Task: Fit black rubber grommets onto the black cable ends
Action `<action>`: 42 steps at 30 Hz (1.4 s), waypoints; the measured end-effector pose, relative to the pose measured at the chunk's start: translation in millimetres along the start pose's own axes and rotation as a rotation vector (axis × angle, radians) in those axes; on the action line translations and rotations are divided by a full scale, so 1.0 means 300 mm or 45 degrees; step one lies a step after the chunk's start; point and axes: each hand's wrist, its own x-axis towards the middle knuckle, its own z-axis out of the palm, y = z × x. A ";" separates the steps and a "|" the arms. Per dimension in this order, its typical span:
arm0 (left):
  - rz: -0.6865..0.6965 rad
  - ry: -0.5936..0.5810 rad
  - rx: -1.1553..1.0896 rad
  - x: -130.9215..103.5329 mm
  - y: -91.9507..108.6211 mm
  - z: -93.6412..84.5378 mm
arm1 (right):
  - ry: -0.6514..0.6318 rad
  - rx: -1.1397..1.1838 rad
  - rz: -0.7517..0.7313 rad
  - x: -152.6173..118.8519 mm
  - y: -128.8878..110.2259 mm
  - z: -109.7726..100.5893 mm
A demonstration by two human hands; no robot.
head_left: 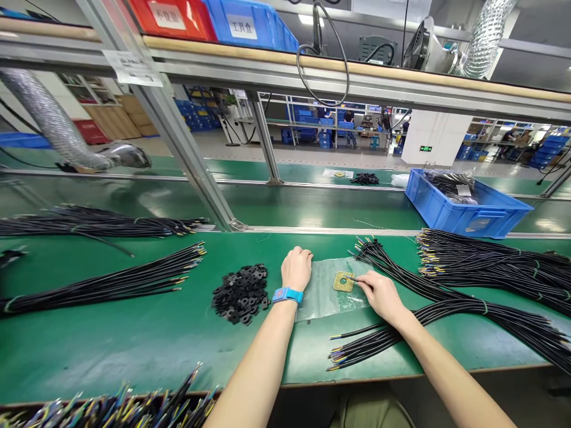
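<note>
My left hand (pixel 297 268), with a blue wristband (pixel 288 294), rests at the left edge of a clear plastic bag (pixel 319 297). Its fingers curl downward, and whatever is beneath them is hidden. On the bag lies a yellowish square pad (pixel 338 285) with a hole in its middle. My right hand (pixel 380 292) pinches a thin dark piece that looks like the end of a black cable (pixel 352 278); its tip touches or hovers over the pad. Left of my left hand is a heap of small black plastic parts (pixel 243 294). Loose black cables (pixel 363 345) with bared coloured wires pass below my right hand.
Bundles of black cables lie on the right (pixel 482 258) and left (pixel 116 279). More wire ends (pixel 116 410) stick up at the front left. A blue crate (pixel 468 217) stands at the back right. A metal frame post (pixel 187 142) rises behind the work area.
</note>
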 end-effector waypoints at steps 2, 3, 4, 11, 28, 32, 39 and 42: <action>-0.015 0.014 -0.008 0.003 -0.011 0.001 | -0.028 -0.097 -0.016 -0.002 0.003 0.006; -0.017 0.018 -0.015 0.004 -0.014 0.002 | -0.052 -0.147 -0.027 -0.002 0.002 0.007; -0.016 0.018 -0.024 0.005 -0.016 0.002 | -0.083 -0.202 -0.039 -0.002 -0.001 0.008; -0.035 0.067 -0.170 0.004 -0.016 -0.007 | -0.292 -0.509 -0.115 0.007 -0.021 0.004; -0.293 -0.618 -2.044 -0.070 0.207 -0.116 | 0.244 0.586 0.262 0.031 0.000 0.019; -0.295 -0.607 -2.071 -0.070 0.203 -0.120 | 0.222 0.582 0.272 0.029 0.001 0.020; -0.270 -0.617 -2.003 -0.068 0.204 -0.131 | 0.209 0.522 0.249 0.026 -0.016 0.007; -0.263 -0.618 -1.975 -0.067 0.200 -0.125 | 0.205 0.462 0.194 0.023 -0.029 -0.004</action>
